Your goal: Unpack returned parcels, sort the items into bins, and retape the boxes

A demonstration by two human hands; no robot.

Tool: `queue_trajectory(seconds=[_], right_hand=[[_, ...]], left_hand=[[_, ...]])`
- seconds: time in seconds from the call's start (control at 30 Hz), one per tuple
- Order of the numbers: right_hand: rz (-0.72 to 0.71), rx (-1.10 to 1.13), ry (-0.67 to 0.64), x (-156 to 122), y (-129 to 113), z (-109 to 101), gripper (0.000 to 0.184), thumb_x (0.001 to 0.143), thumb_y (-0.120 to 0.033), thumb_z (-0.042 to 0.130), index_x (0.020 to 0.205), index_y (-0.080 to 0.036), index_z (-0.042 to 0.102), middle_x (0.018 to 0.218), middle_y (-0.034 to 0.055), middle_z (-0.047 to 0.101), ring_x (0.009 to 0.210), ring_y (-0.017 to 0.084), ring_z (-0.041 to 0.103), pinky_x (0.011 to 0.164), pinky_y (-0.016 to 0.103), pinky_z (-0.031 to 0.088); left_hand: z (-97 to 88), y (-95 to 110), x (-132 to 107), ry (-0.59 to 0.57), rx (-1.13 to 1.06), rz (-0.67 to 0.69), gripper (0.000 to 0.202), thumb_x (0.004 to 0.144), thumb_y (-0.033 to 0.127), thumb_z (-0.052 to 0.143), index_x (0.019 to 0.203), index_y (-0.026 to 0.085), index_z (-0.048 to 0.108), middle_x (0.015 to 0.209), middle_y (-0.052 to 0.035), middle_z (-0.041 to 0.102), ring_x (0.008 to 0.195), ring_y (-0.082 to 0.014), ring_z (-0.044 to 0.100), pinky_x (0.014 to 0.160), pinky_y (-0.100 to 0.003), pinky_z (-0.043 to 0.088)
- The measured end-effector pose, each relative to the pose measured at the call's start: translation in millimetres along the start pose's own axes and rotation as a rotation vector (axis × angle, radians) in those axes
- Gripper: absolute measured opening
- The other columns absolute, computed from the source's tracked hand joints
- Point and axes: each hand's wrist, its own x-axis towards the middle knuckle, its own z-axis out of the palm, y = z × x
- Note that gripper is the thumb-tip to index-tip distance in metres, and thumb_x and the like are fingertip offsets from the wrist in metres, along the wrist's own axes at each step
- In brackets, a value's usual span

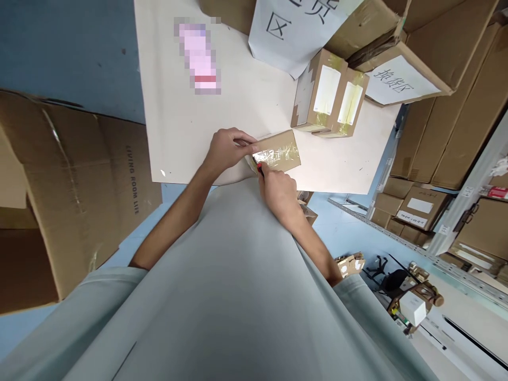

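A small cardboard box wrapped in clear tape lies on the white table near its front edge. My left hand rests on the box's left end, fingers closed over its top edge. My right hand is closed round a small tool with a red part, whose tip touches the box's near side. Both forearms reach out over my pale grey shirt.
Two taller taped boxes with white labels stand behind the small one. A pink blurred object lies farther back. Big cartons with paper signs crowd the right; a large open carton stands left. Shelving holds more boxes.
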Motion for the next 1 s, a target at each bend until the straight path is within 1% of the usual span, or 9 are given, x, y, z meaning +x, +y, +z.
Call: queue_trajectory(seconds=[0.07, 0.13, 0.27, 0.43, 0.53, 0.7, 0.83, 0.93, 1.0], right_hand=[[0.007, -0.042, -0.019, -4, 0, 3, 0.049, 0.124, -0.031, 0.034, 0.167, -0.022, 0.056, 0.128, 0.0188, 0.085, 0.115, 0.033, 0.082, 0.098, 0.042, 0.06], [0.013, -0.078, -0.031, -9, 3, 8, 0.048, 0.124, -0.031, 0.032, 0.163, -0.021, 0.059, 0.126, 0.0186, 0.085, 0.115, 0.032, 0.083, 0.097, 0.041, 0.061], [0.014, -0.123, -0.04, -21, 11, 23, 0.046, 0.123, -0.027, 0.033, 0.161, -0.02, 0.058, 0.124, 0.0179, 0.085, 0.113, 0.03, 0.084, 0.095, 0.038, 0.061], [0.017, -0.065, -0.039, -35, 20, 40, 0.053, 0.121, -0.022, 0.034, 0.173, -0.019, 0.048, 0.125, 0.0205, 0.085, 0.111, 0.031, 0.085, 0.093, 0.039, 0.062], [0.003, -0.003, -0.039, -37, 29, 43, 0.053, 0.122, -0.027, 0.036, 0.173, -0.021, 0.051, 0.124, 0.0214, 0.085, 0.11, 0.033, 0.085, 0.092, 0.041, 0.061], [-0.086, 0.07, 0.023, -35, 49, 39, 0.048, 0.123, -0.041, 0.039, 0.161, -0.027, 0.065, 0.12, 0.0164, 0.087, 0.107, 0.035, 0.083, 0.089, 0.04, 0.057], [-0.125, 0.134, 0.058, -26, 59, 34, 0.048, 0.123, -0.041, 0.041, 0.163, -0.029, 0.064, 0.121, 0.0138, 0.088, 0.106, 0.036, 0.081, 0.088, 0.04, 0.055], [-0.156, 0.133, 0.019, -11, 63, 31, 0.048, 0.122, -0.04, 0.043, 0.162, -0.029, 0.065, 0.122, 0.0147, 0.087, 0.106, 0.036, 0.08, 0.088, 0.039, 0.054], [-0.23, 0.11, 0.004, 2, 71, 30, 0.048, 0.122, -0.039, 0.043, 0.164, -0.028, 0.065, 0.123, 0.0149, 0.087, 0.106, 0.036, 0.079, 0.088, 0.039, 0.053]], left_hand=[[4.7, -1, -4, 0.009, -0.009, -0.003, 0.024, 0.08, 0.04, 0.099, 0.096, 0.024, 0.092, 0.108, -0.0064, 0.087, 0.097, -0.0253, 0.08, 0.097, -0.04, 0.068], [9.5, -1, -7, 0.031, -0.015, -0.006, 0.02, 0.08, 0.036, 0.097, 0.095, 0.024, 0.092, 0.107, -0.0055, 0.087, 0.098, -0.0249, 0.08, 0.099, -0.041, 0.068], [16.9, -2, -13, 0.06, 0.001, -0.018, 0.017, 0.079, 0.03, 0.094, 0.095, 0.024, 0.092, 0.105, -0.0042, 0.087, 0.097, -0.0238, 0.08, 0.101, -0.04, 0.068], [19.5, -2, -16, 0.089, 0.009, 0.002, 0.014, 0.081, 0.029, 0.089, 0.095, 0.025, 0.092, 0.105, -0.0039, 0.087, 0.098, -0.0242, 0.08, 0.101, -0.041, 0.068], [17.5, -2, -14, 0.091, 0.032, 0.001, 0.016, 0.082, 0.031, 0.089, 0.097, 0.026, 0.091, 0.109, -0.0046, 0.087, 0.102, -0.0255, 0.08, 0.103, -0.043, 0.068], [15.2, -3, -10, 0.088, 0.055, -0.009, 0.019, 0.083, 0.033, 0.09, 0.1, 0.025, 0.09, 0.113, -0.0061, 0.087, 0.104, -0.0262, 0.08, 0.103, -0.044, 0.068], [18.6, 0, -11, 0.108, 0.062, -0.023, 0.021, 0.082, 0.032, 0.091, 0.101, 0.022, 0.09, 0.111, -0.0071, 0.086, 0.104, -0.0258, 0.079, 0.102, -0.044, 0.067], [22.7, 1, -13, 0.15, 0.077, -0.039, 0.022, 0.081, 0.03, 0.091, 0.101, 0.021, 0.089, 0.11, -0.0073, 0.086, 0.103, -0.0256, 0.08, 0.102, -0.044, 0.067], [25.6, 1, -14, 0.186, 0.088, -0.049, 0.022, 0.082, 0.029, 0.091, 0.102, 0.021, 0.088, 0.11, -0.0076, 0.086, 0.103, -0.0254, 0.08, 0.102, -0.044, 0.067]])
